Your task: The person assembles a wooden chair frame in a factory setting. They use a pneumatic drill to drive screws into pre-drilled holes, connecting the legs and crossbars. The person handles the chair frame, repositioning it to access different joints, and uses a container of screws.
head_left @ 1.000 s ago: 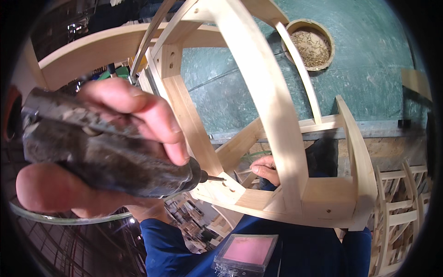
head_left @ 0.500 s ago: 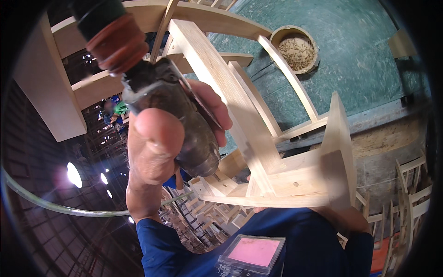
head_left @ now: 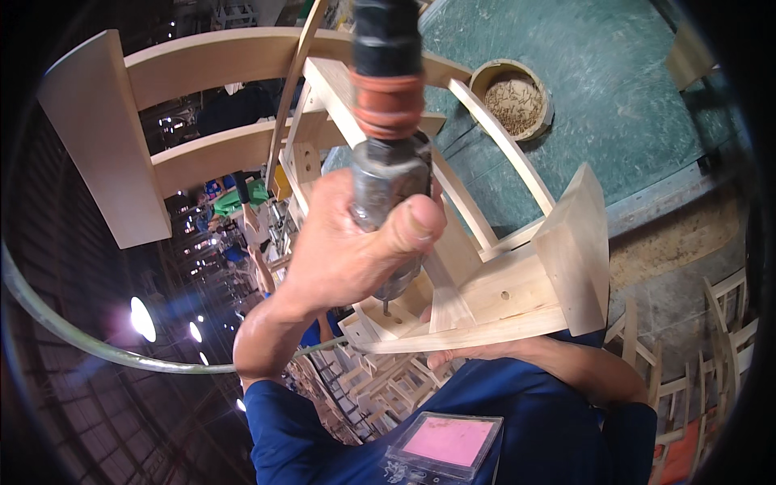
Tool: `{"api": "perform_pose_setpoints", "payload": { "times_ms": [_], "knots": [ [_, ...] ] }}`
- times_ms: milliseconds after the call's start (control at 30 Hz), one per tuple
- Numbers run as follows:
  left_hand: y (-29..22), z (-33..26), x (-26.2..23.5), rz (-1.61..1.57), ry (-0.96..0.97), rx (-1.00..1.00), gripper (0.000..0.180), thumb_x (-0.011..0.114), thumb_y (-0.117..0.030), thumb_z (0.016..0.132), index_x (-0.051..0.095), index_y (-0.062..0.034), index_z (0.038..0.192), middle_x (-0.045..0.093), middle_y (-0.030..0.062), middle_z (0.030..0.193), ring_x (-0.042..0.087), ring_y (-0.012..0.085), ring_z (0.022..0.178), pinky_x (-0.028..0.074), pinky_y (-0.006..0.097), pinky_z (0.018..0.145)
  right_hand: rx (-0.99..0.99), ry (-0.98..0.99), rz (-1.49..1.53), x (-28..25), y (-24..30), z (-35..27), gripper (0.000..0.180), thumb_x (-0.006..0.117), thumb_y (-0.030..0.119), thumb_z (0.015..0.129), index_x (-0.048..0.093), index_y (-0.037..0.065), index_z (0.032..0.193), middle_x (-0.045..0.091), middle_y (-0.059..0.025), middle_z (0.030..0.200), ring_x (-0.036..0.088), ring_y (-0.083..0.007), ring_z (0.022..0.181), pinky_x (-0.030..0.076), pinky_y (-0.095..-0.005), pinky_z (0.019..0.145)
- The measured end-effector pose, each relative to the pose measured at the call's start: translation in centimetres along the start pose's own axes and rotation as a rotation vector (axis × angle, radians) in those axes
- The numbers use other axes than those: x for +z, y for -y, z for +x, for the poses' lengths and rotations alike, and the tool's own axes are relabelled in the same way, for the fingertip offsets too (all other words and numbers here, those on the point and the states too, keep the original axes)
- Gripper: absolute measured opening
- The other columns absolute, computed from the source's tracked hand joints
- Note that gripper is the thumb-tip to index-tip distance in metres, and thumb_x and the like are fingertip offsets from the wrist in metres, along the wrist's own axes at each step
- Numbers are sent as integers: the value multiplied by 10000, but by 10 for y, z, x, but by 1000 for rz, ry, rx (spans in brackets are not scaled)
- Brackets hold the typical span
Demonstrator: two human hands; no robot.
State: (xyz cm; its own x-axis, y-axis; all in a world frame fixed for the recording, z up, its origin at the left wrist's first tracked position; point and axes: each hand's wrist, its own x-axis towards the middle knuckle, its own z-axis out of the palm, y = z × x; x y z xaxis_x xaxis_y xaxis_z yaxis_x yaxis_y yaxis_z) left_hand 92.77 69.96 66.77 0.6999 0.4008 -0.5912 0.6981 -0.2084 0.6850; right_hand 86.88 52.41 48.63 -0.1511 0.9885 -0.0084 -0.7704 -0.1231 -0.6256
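My left hand is wrapped around a power screwdriver with a dark metal body and a black and orange upper end. Its thin bit points down at the corner block of a pale wooden chair frame, close to a hole there; whether it touches a screw I cannot tell. Under the frame's near rail my right hand grips the wood, a fingertip showing on the inner side. Most of that hand is hidden by the rail. The chair's curved legs and a wide top board reach up and left.
A round tub of small screws stands on the green work surface. A pale hose curves at the left. Several chair frames stand at the lower right. Beyond the frame, a person in green is at work.
My left hand has moved the screwdriver to the right and turned it more upright, with its bit now down at the corner block. The chair frame has shifted and tilted slightly.
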Motion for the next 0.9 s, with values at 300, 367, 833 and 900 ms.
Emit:
{"api": "perform_pose_setpoints", "payload": {
  "times_ms": [300,367,833,900],
  "knots": [
    [-6,-6,15,214,-61,-20,574,801,-555,792,654,-13,911,655,33,752,629,117,699,504,272,633,-48,-170,63,16,-16,-2,544,917,322,717,641,78,1118,646,-14,1001,606,-138,963,516,-319,844],
    [-6,-10,20,251,-85,-15,539,808,-525,800,657,-18,905,649,23,736,622,110,695,500,272,630,-57,-198,22,17,-10,-3,539,915,307,719,645,72,1121,648,-18,1003,609,-139,972,519,-318,857],
    [-7,-26,36,365,-151,-39,412,820,-413,821,663,-35,868,625,-3,690,559,84,623,457,270,564,-58,-117,217,15,-18,4,714,909,263,727,551,-8,1283,625,-102,1183,583,-203,1112,508,-339,952],
    [-5,-28,38,349,-160,7,386,818,-387,821,661,-37,864,618,-6,680,553,84,616,453,275,557,-60,-116,229,14,-17,3,714,909,260,728,550,-13,1281,624,-101,1190,582,-202,1120,507,-338,958]
  ]
}}
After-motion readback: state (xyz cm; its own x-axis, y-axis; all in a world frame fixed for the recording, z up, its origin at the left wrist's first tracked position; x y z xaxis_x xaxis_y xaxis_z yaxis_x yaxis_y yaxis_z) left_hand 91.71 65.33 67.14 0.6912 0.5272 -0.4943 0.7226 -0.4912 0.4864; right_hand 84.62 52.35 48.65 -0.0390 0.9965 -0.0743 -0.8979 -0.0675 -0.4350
